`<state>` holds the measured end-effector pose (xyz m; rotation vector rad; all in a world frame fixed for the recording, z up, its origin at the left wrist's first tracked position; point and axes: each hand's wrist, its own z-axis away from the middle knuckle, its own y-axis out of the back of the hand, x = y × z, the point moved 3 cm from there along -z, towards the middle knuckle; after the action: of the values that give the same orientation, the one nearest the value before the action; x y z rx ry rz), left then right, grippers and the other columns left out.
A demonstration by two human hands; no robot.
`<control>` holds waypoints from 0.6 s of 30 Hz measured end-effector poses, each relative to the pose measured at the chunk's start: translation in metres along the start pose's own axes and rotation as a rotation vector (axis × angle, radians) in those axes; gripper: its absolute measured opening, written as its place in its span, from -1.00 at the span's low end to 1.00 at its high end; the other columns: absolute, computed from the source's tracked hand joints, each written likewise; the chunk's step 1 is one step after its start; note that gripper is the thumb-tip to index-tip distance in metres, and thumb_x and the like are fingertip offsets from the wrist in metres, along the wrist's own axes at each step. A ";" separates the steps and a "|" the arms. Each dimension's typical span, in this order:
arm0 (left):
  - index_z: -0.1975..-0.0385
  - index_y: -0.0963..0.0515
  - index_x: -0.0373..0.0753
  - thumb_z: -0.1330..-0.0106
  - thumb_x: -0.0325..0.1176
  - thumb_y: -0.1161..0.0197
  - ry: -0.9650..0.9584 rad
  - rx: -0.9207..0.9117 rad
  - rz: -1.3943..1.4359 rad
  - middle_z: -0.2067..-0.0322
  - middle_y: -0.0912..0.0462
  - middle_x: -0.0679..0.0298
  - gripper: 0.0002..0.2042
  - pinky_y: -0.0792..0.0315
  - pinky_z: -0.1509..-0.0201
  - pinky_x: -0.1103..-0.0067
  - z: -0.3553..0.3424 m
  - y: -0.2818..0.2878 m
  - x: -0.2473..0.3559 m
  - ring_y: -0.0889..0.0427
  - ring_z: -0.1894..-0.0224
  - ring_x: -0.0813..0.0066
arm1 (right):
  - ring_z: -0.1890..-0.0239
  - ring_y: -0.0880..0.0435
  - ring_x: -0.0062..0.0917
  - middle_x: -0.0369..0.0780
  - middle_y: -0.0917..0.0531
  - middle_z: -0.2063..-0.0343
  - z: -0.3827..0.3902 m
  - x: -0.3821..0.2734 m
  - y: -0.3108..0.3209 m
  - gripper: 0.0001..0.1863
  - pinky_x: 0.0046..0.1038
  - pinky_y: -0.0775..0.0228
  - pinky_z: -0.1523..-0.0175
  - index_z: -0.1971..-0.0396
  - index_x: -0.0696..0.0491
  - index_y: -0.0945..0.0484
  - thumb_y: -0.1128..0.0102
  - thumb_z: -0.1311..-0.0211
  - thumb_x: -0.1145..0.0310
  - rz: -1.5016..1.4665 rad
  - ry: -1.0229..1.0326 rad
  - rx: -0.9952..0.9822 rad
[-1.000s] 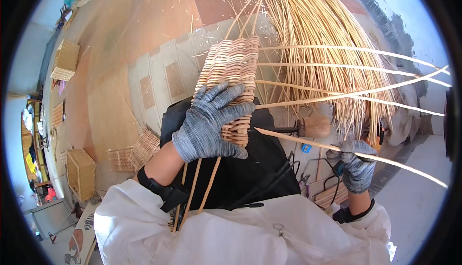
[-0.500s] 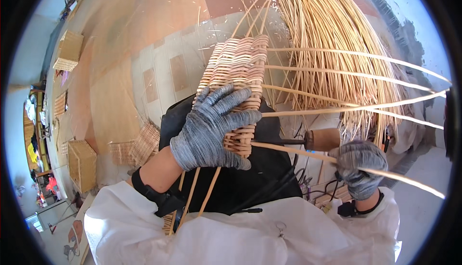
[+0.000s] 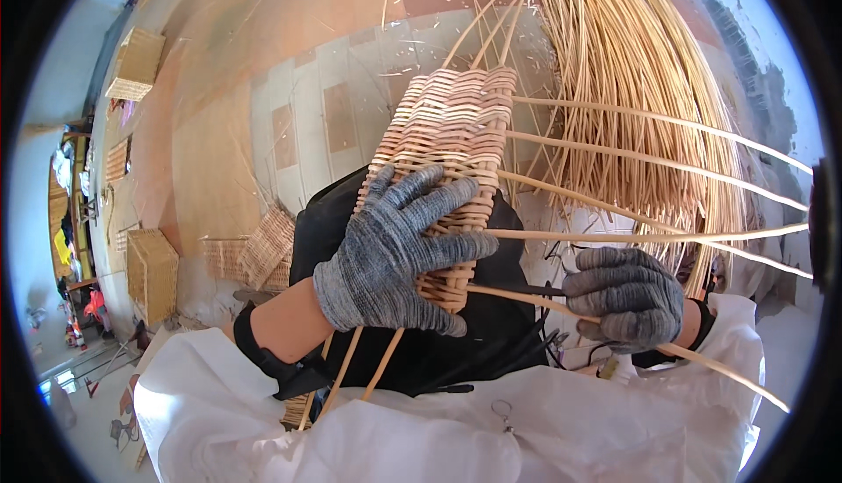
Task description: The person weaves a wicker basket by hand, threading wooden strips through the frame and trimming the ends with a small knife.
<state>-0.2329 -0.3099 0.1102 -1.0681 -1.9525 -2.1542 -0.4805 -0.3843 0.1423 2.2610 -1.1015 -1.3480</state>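
Shifted since earlier frame: right hand (image 3: 624, 297) up and inward, nearer the weave. Big bundle of loose pale straw-coloured wicker rods (image 3: 631, 88) fanned behind. Half-woven tan wicker panel (image 3: 452, 158) upright over lap, light, stiff; best held flat on woven face. Left hand (image 3: 395, 250) in grey knit glove, fingers spread, pressed there. Right hand curled closed around thin springy wicker rod (image 3: 702, 358), probably snappable.

I see a bright, daylit scene with warm, even light and only soft shadows. The white cloth (image 3: 421, 430) at the bottom nearly blows out, and the right rim washes pale. Fisheye distortion bends the floor tiles (image 3: 307, 123) and curves straight lines outward; a black vignette rings the frame. The centre is sharp, while the edges smear slightly.
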 end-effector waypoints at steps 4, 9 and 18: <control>-0.03 -0.53 0.21 0.29 0.37 -0.34 0.035 0.023 0.019 -0.24 -0.27 0.16 -0.24 0.10 -0.34 -0.02 -0.004 -0.003 0.002 -0.19 -0.28 -0.07 | 0.27 -0.71 -0.19 -0.09 -0.68 0.41 0.002 0.008 -0.001 -0.81 -0.13 -0.56 0.13 0.54 0.11 -0.48 -0.38 0.08 0.52 -0.006 0.032 0.141; -0.02 -0.54 0.19 0.29 0.34 -0.35 0.032 -0.014 -0.060 -0.22 -0.30 0.16 -0.25 0.09 -0.35 0.00 -0.001 0.002 0.006 -0.20 -0.27 -0.05 | 0.16 -0.69 -0.20 -0.11 -0.69 0.30 -0.001 -0.022 -0.009 -0.88 -0.15 -0.42 -0.07 0.42 0.08 -0.51 -0.24 -0.13 0.38 0.094 -0.106 0.092; 0.05 -0.54 0.18 0.29 0.32 -0.35 -0.247 0.128 0.142 -0.18 -0.34 0.10 -0.30 0.03 -0.27 -0.06 0.000 0.003 0.013 -0.33 -0.19 0.02 | 0.53 -0.56 -0.67 -0.31 -0.52 0.51 0.007 -0.074 -0.042 -0.73 -0.43 -0.40 0.48 0.58 -0.09 -0.43 -0.02 -0.30 0.16 -0.692 0.282 0.233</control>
<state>-0.2416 -0.3053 0.1190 -1.4596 -2.0071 -1.8745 -0.4868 -0.3010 0.1600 3.0557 -0.3986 -1.0781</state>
